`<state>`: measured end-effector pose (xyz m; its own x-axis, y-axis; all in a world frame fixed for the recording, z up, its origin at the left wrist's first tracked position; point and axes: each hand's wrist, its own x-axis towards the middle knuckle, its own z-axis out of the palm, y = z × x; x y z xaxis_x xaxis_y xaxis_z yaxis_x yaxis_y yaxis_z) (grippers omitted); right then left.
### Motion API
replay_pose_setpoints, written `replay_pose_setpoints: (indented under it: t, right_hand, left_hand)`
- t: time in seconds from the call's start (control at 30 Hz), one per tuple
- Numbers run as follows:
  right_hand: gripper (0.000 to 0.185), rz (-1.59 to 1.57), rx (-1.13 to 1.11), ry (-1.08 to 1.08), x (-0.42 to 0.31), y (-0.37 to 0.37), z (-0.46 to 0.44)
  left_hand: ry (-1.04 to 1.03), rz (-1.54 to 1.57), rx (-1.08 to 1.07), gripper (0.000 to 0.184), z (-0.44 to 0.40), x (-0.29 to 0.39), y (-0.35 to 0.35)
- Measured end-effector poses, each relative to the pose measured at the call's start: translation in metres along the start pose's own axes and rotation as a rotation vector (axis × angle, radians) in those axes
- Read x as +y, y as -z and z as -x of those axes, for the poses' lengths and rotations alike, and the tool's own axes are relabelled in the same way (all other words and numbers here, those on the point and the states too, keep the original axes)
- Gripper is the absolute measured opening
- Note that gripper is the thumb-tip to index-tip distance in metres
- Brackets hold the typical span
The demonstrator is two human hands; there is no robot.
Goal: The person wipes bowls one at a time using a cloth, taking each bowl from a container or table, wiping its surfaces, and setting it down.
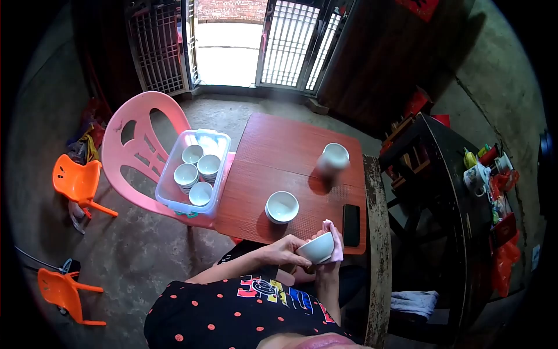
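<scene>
Both forearms come up from the near side of the table [279, 139], bent inward so that the hands meet just beside its near edge, toward the near right corner. The left hand [283, 251] pinches the side of a white bowl [316, 249], which is tipped on its side between the two hands. The right hand [329, 265] closes around a pale pink cloth [337, 249], pressing it against the bowl's other side; some of its fingers are hidden. On the reddish-brown tabletop, one bowl stack [282, 207] stands near the near edge, a second stack [335, 155] near the right edge toward the far corner, and a dark phone [350, 225] lies by the near right corner. Against the left edge, a pink chair [137, 142] carries a clear plastic box [207, 141] with stacked bowls [208, 165] inside. A worn bench [379, 250] runs along the right edge. Orange chairs [77, 177] stand on the grey floor [133, 250]; beyond, a doorway [228, 55] opens onto bright light.
</scene>
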<state>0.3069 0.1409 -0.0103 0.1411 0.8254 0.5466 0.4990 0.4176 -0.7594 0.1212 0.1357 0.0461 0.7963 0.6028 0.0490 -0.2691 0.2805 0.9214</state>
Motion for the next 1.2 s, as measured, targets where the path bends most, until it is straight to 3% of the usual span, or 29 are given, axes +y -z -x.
replay_pose_setpoints:
  t: [0.1, 0.17, 0.23, 0.3, 0.33, 0.37, 0.43, 0.47, 0.57, 0.6, 0.63, 0.7, 0.73, 0.83, 0.9, 0.97, 1.03, 1.1, 1.17, 1.2]
  right_hand:
    - [0.025, -0.717, 0.002, -0.580, -0.026, 0.013, -0.005]
    - [0.028, -0.556, -0.284, -0.483, -0.079, 0.032, -0.031]
    - [0.030, -0.318, -0.399, -0.420, -0.079, 0.033, -0.029]
    - [0.030, -0.541, -0.295, -0.472, -0.084, 0.027, -0.028]
    - [0.022, -0.680, -0.232, -0.492, -0.081, 0.024, -0.028]
    - [0.027, -0.041, -0.181, 0.211, -0.078, 0.022, -0.026]
    - [0.038, -0.108, 0.056, 0.186, -0.056, -0.001, -0.003]
    - [0.045, -0.166, -0.027, 0.104, -0.065, 0.005, -0.001]
    - [0.039, 0.142, -0.187, 0.360, -0.065, 0.016, -0.012]
    - [0.034, -0.231, -0.421, -0.072, -0.074, 0.020, -0.021]
    - [0.030, -0.538, -0.470, -0.569, -0.083, 0.024, -0.029]
    - [0.030, -0.385, -0.476, -0.311, -0.095, 0.020, -0.029]
    - [0.029, -0.330, -0.469, -0.299, -0.098, 0.021, -0.033]
    - [0.037, -0.692, -0.218, -0.503, -0.108, 0.017, -0.026]
    - [0.052, -0.099, 0.051, 0.179, -0.095, 0.003, -0.007]
    - [0.058, -0.299, 0.056, 0.002, -0.085, -0.001, 0.011]
    - [0.044, -0.448, -0.113, -0.255, -0.089, 0.008, -0.001]
    - [0.031, -0.702, -0.307, -0.504, -0.107, 0.022, -0.024]
    - [0.024, -0.094, -0.608, 0.009, -0.130, 0.038, -0.045]
    - [0.025, -0.073, -0.609, 0.003, -0.131, 0.038, -0.047]
  left_hand:
    - [0.103, -0.078, -0.043, 0.031, 0.001, 0.011, 0.000]
    - [0.135, -0.166, -0.118, 0.033, 0.004, 0.015, 0.002]
    - [0.210, -0.176, -0.100, 0.034, 0.005, 0.024, 0.001]
    - [0.174, -0.022, -0.095, 0.033, 0.006, 0.019, 0.005]
    - [0.149, -0.013, -0.063, 0.032, 0.006, 0.014, 0.008]
    - [0.146, 0.007, -0.034, 0.033, 0.006, 0.006, 0.011]
    - [0.113, 0.025, 0.030, 0.034, 0.010, 0.011, 0.007]
    - [0.090, 0.053, 0.048, 0.034, 0.012, 0.010, 0.007]
    - [0.068, 0.154, 0.062, 0.034, 0.015, 0.005, 0.004]
    - [0.088, 0.197, 0.052, 0.034, 0.017, 0.006, 0.004]
    - [0.110, 0.242, 0.044, 0.033, 0.019, 0.008, 0.004]
    - [0.062, 0.130, 0.047, 0.034, 0.020, 0.017, 0.000]
    - [0.038, 0.176, 0.068, 0.031, 0.020, 0.015, 0.000]
    - [0.042, 0.312, 0.139, 0.031, 0.022, 0.013, 0.000]
    - [-0.019, 0.338, 0.181, 0.034, 0.023, 0.019, -0.010]
    - [-0.053, 0.292, 0.221, 0.036, 0.023, 0.012, -0.011]
    - [-0.043, 0.283, 0.256, 0.034, 0.023, 0.018, -0.012]
    - [0.025, 0.273, 0.149, 0.030, 0.028, 0.022, -0.004]
    - [0.043, 0.179, 0.069, 0.032, 0.027, 0.031, -0.011]
    - [0.039, 0.055, 0.104, 0.031, 0.027, 0.034, -0.017]
